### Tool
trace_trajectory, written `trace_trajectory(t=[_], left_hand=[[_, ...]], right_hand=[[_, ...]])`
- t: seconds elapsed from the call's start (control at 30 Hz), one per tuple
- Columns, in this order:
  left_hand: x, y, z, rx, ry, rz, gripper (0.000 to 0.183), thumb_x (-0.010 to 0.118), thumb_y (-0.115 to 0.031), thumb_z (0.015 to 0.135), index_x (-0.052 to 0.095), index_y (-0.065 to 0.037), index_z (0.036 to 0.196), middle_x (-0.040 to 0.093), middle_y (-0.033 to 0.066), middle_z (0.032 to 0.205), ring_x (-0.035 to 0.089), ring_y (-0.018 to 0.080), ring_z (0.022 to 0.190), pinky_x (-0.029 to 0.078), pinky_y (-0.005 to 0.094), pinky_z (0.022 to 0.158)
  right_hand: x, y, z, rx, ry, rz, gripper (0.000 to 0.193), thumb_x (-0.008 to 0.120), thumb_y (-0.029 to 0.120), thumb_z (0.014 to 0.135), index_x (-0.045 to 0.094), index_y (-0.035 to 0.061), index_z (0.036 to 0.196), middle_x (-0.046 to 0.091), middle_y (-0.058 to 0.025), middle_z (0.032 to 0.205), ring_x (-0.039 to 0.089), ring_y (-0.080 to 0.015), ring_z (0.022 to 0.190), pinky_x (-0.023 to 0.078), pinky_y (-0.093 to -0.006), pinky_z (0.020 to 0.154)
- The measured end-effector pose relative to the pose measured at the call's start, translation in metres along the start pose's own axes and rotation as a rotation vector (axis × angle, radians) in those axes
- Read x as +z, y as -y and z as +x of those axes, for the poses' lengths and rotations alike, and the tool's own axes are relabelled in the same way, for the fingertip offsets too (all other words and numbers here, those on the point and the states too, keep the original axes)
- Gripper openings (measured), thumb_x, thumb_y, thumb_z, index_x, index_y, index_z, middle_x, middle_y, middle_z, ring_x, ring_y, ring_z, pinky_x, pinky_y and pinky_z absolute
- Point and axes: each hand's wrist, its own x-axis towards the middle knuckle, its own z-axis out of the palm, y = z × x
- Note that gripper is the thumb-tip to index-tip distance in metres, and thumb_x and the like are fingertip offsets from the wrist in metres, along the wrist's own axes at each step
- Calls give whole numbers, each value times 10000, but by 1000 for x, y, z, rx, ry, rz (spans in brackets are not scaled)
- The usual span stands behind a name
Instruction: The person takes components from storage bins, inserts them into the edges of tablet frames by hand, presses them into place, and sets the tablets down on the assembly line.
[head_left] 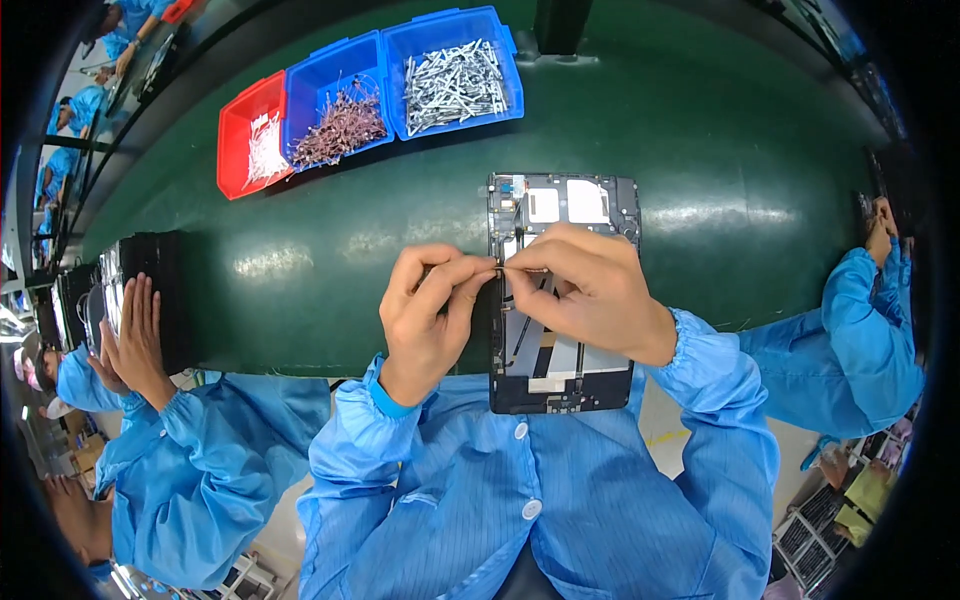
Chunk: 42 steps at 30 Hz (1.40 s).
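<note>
An opened tablet (600, 388) with its inner boards, cables and silvery plates exposed lies upright before me, its lower end over the table's front edge. My left hand (425, 315) is beside its left edge, thumb and fingertips pressed together in a pinch. From the other side my right hand (595, 290) reaches across the tablet, also pinching. The fingertips of both hands meet at the tablet's upper left edge. Something tiny and dark is between them, too small to name. My right hand covers the tablet's middle right part.
Three bins stand at the back of the green table (720, 230): a red bin (232, 150) of white pieces, a blue bin (300, 95) of brownish wired parts, another blue bin (395, 70) of silvery parts. Co-workers sit on both sides; the left one's hands touch dark stacked panels (160, 290).
</note>
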Motion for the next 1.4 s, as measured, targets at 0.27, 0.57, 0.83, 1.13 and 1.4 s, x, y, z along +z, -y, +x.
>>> trace_trajectory(t=[0.27, 0.57, 0.83, 1.13, 1.4], left_hand=[[-4, 10, 15, -750, 236, -549, 319, 641, -104, 967, 572, 28, 1250, 628, 36, 921, 580, 52, 666, 463, 192, 508], [-4, 20, 32, -929, 372, -583, 190, 682, -111, 943, 629, 36, 1050, 645, 51, 799, 594, 68, 574, 453, 202, 429], [-4, 23, 36, -937, 397, -563, 155, 689, -109, 936, 644, 24, 1003, 635, 29, 711, 582, 59, 550, 447, 196, 429], [-5, 23, 40, -931, 426, -540, 148, 697, -101, 928, 649, 23, 994, 638, 24, 702, 583, 57, 554, 452, 193, 433], [-3, 20, 41, -913, 430, -516, 120, 690, -66, 921, 630, 28, 965, 643, 37, 752, 594, 62, 569, 465, 197, 433]], right_hand=[[7, -24, 9, 71, 23, -16, 87, 724, 25, 797, 675, 2, 865, 634, -98, 775, 646, -184, 624, 495, -298, 534], [13, -31, 3, 37, 50, -143, 84, 726, 23, 799, 671, 30, 862, 611, -70, 777, 663, -175, 641, 520, -290, 539], [11, -30, 4, -45, 73, -271, 94, 723, 64, 762, 650, 65, 820, 566, -31, 781, 610, -188, 582, 498, -304, 504], [8, -32, 6, -22, 103, -220, 88, 722, 71, 777, 658, 62, 836, 564, -37, 783, 609, -201, 591, 501, -318, 515], [9, -36, 6, -28, 92, -155, 104, 689, 129, 810, 613, 59, 815, 556, -54, 802, 623, -238, 613, 499, -354, 501]])
